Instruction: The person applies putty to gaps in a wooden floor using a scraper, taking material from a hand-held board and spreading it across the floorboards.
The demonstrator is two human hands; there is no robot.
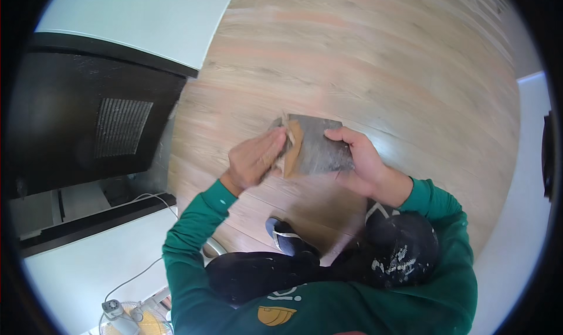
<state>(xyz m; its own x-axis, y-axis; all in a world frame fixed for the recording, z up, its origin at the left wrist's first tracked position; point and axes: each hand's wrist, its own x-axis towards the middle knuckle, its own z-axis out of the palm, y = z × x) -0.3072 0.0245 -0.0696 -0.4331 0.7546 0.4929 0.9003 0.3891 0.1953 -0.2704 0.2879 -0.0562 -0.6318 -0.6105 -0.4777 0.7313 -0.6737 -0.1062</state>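
Observation:
A dark grey sheet of sandpaper is between my two hands, in front of my body above the floor. Its left part is folded or torn, and a strip of tan backing shows there. My left hand is closed at that left edge, fingers pressed together and slightly blurred. At the opposite edge, my right hand grips the sheet with the thumb lying on top; its other fingers are mostly hidden beneath.
Dusty wood-look flooring spreads ahead. A dark door with a vent grille stands open at left. A fan and its cord are at lower left. A pale wall runs along the right. My sandalled foot is below.

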